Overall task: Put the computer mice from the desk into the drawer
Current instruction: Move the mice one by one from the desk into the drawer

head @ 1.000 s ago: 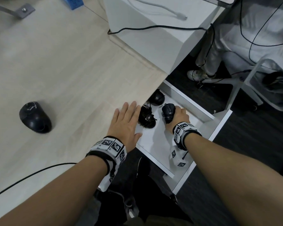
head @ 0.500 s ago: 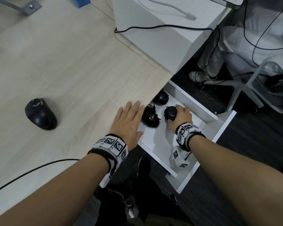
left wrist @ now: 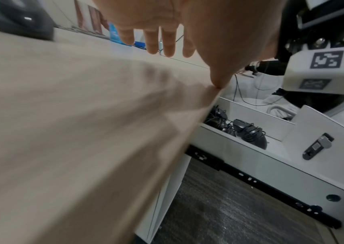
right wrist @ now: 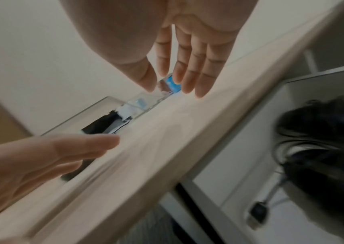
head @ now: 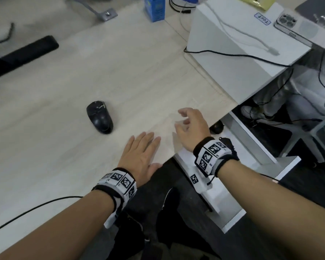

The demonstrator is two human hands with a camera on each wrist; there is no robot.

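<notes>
One black mouse [head: 99, 117] lies on the light wooden desk [head: 64, 91], left of both hands. My left hand [head: 142, 154] rests flat on the desk near its front edge, fingers straight. My right hand [head: 192, 126] hovers over the desk edge, empty, fingers loosely spread. The white drawer [head: 238, 128] stands pulled out below the desk at the right. Inside it lie black mice [left wrist: 248, 132] wrapped in their cords; one [head: 216, 127] shows beside my right wrist, another blurred one [right wrist: 321, 135] fills the right wrist view.
A white box [head: 238, 59] with a phone [head: 296, 29] and cables sits at the back right. A blue carton [head: 155, 8] and a black bar [head: 24, 55] lie further back. A black cable [head: 36, 207] crosses the desk front. A seated person's legs [head: 281, 98] are beyond the drawer.
My right hand let go of the mouse in the drawer, rose out and moved left over the desk edge. The left hand stayed flat on the desk.
</notes>
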